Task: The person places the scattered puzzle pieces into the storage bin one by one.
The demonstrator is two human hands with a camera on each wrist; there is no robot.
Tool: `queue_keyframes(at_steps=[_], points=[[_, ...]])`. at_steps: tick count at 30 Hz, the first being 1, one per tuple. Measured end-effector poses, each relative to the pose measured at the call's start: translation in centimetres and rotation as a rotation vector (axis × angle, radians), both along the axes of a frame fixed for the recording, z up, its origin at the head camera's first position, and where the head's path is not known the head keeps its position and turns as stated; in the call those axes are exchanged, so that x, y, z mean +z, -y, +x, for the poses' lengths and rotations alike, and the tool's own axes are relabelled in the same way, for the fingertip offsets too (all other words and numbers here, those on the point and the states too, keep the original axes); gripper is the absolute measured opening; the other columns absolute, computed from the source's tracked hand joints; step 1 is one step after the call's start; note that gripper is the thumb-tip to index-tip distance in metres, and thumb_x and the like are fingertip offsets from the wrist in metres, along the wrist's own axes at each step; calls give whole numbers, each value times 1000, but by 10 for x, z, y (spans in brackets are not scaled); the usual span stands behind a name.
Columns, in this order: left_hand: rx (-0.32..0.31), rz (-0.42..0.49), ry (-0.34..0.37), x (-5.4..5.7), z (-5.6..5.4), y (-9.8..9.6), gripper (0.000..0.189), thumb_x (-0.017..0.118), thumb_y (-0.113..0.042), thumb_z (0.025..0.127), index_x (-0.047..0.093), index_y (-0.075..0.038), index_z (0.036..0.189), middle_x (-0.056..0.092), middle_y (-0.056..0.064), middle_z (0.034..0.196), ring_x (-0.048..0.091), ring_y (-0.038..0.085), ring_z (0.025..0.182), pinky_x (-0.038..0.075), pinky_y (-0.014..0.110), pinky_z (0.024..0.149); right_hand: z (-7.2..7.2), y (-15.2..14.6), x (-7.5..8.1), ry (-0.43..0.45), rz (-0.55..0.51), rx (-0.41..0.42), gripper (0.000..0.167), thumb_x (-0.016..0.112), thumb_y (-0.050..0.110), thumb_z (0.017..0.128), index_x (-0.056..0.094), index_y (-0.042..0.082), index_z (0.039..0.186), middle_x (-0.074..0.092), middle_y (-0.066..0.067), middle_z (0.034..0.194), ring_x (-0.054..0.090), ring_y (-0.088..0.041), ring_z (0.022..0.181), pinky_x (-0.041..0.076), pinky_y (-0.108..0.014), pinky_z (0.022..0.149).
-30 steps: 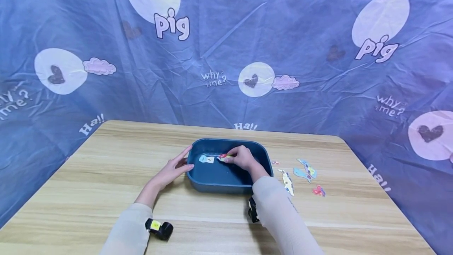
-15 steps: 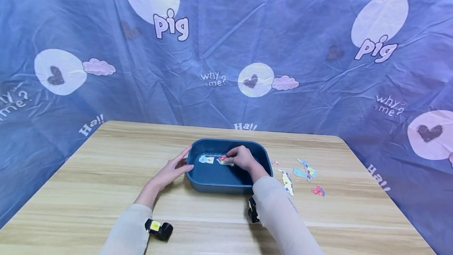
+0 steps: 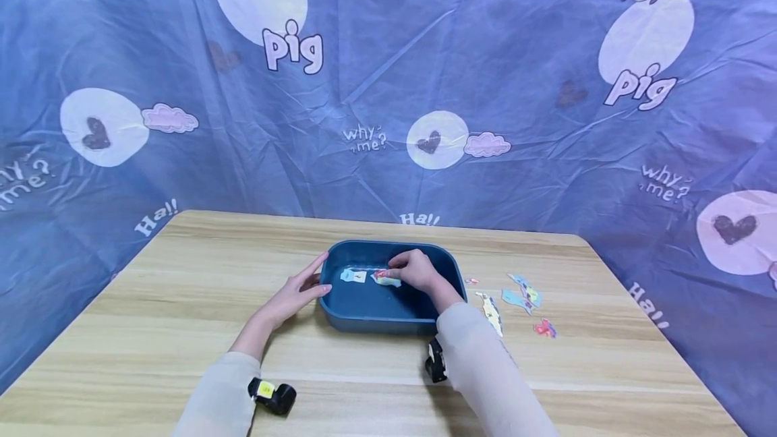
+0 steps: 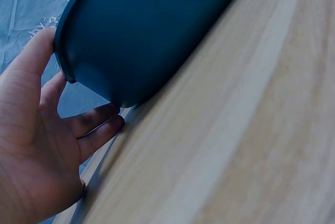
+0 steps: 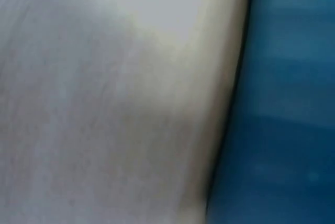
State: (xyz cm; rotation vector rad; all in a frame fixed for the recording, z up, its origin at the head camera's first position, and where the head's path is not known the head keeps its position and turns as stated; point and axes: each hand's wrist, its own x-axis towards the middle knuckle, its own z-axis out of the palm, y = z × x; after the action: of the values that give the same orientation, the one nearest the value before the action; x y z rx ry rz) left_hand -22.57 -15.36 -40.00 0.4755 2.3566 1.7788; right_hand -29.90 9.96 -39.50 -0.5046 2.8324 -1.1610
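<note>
A dark blue rectangular tub (image 3: 379, 326) stands on the table. At its left end my left hand (image 3: 293, 299) grips the rim with the thumb over the edge and other fingers along the outer wall; the left wrist view shows these fingers low against the tub (image 4: 141, 41). My right hand (image 3: 419, 272) reaches inside and pinches the edge of a flat red and pale-yellow picture piece (image 3: 384, 280), which lies on the tub's floor. Beside it, to the left, lies a light-blue and cream flat piece (image 3: 353, 276). The right wrist view is blurred and hides the fingers.
Right of the tub lie more flat pieces: a long cream-and-blue one (image 3: 492, 314), light-blue ones (image 3: 518, 299), a red-and-purple one (image 3: 545, 328) and a tiny pink one (image 3: 471, 280). A blue printed cloth (image 3: 388, 86) hangs behind the wooden table (image 3: 200, 302).
The red and pale-yellow piece has gone from raised in my right fingers to lying flatter on the tub's floor. My left hand stays on the rim. The head view has shifted slightly.
</note>
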Motion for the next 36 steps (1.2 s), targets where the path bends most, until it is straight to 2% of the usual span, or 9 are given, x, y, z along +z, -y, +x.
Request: queue_keyframes(at_steps=[5,11,16,24,29,36], points=[[-2,1,-6,-2,-1,0,63,52,-16,87,17,-16,139,33,25,129,32,33,118,25,45,95,2,-2,8,5,-53,35,26,67,13,75,65,-2,96,63,-8,87,57,-16,79,46,-28,68],[-4,5,-13,-4,0,1,64,53,-19,86,17,-16,139,33,26,129,32,33,118,26,45,95,6,-5,23,4,-60,102,30,64,16,78,62,-3,101,63,-9,93,56,-19,88,45,-31,75],[-3,3,-12,-4,1,1,65,54,-21,86,18,-16,139,34,26,128,32,33,118,26,45,95,10,-11,37,28,-82,105,33,65,17,78,61,-4,104,62,-10,97,55,-21,92,44,-32,78],[-9,0,-12,-4,-1,0,64,54,-20,86,17,-16,139,33,26,129,32,33,118,26,45,95,11,-27,47,-26,-146,157,35,64,13,78,58,-10,104,59,-21,100,56,-23,91,44,-31,79],[-10,3,-14,-5,-2,0,63,52,-16,87,17,-17,139,34,26,128,32,33,118,26,45,94,15,-39,56,-49,-156,156,36,64,15,79,58,-8,106,58,-21,101,56,-23,91,44,-32,80],[-7,9,-15,-7,-3,0,63,53,-18,86,18,-17,139,34,26,128,32,32,118,26,45,95,20,-66,68,-75,-204,124,35,63,15,79,58,-6,107,58,-21,102,57,-23,90,46,-31,76]])
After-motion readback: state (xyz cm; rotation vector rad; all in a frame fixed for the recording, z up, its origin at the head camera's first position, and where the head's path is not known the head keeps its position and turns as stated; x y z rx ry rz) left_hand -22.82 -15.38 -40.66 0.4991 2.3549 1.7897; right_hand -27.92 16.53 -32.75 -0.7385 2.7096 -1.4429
